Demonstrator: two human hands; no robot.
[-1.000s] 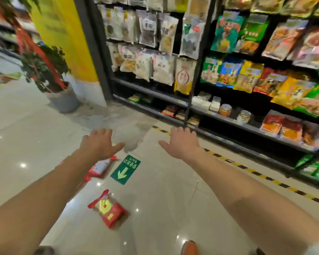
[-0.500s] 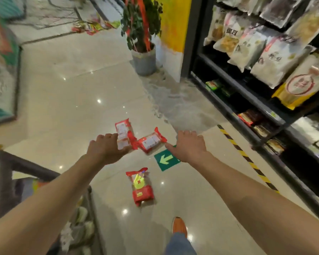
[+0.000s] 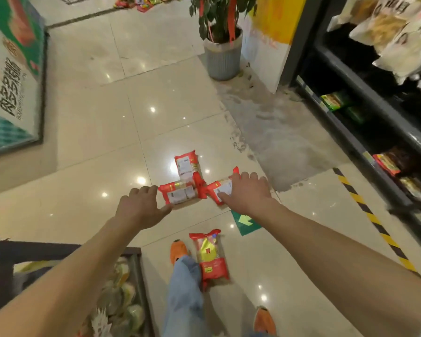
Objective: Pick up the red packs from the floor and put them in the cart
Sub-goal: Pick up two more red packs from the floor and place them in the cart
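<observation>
Several red packs lie on the shiny tiled floor. Three form a cluster: a far pack, a left pack and a right pack. A fourth pack with a yellow label lies nearer, beside my orange shoe. My left hand hovers with fingers spread, its thumb at the left pack's edge. My right hand is spread over the right pack and hides part of it. Neither hand holds anything. The cart stands at the lower left with pale bagged goods inside.
A dark shelf unit full of snack bags runs along the right, with yellow-black tape on the floor before it. A potted plant stands ahead by a yellow pillar. A printed display box is at the left. A green arrow sticker marks the floor.
The view has swung left and down, bringing the cart and my legs into sight. Both hands have moved forward over the cluster of packs.
</observation>
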